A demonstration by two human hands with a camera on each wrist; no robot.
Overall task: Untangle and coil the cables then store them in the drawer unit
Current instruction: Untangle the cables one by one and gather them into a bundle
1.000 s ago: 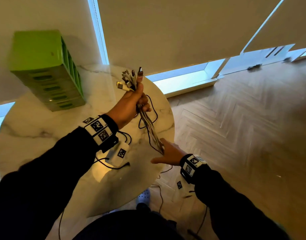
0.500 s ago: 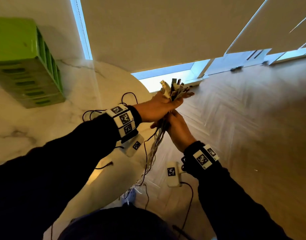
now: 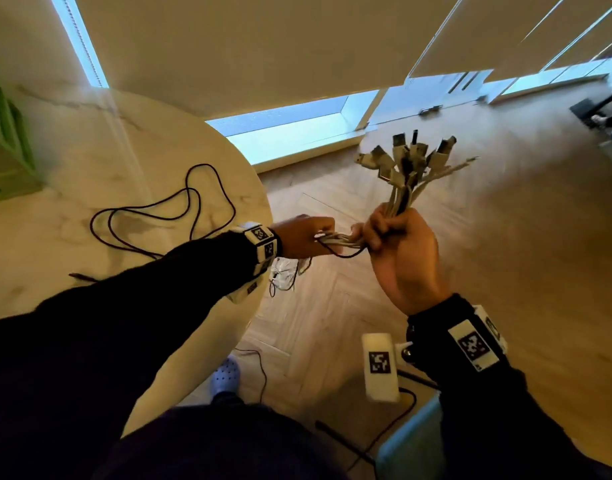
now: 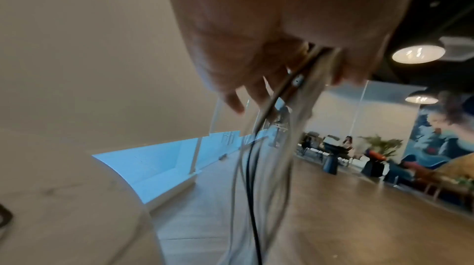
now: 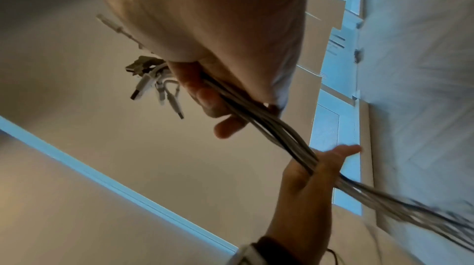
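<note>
A bundle of pale cables (image 3: 341, 240) with one black strand runs between my two hands, off the table's right edge. My right hand (image 3: 384, 232) grips it in a fist just below the plugs (image 3: 406, 159), which fan upward. My left hand (image 3: 320, 237) holds the same bundle a short way further down, and the rest hangs toward the floor (image 4: 256, 168). In the right wrist view the cable bundle (image 5: 279, 133) stretches from my right hand (image 5: 218, 107) to my left hand (image 5: 315, 168). A loose black cable (image 3: 159, 209) lies looped on the marble table (image 3: 124, 143). The green drawer unit (image 3: 3, 133) shows at the left edge.
The round table's edge (image 3: 263, 216) curves just left of my hands. Herringbone wood floor (image 3: 505, 237) lies to the right. A thin black wire (image 3: 261, 368) and my light shoe (image 3: 224, 374) are below. Seated people and furniture (image 4: 341, 147) are far across the room.
The plug ends passed from my left hand to my right, which carried them right, off the table. My left hand now holds further down the bundle. The view has swung right.
</note>
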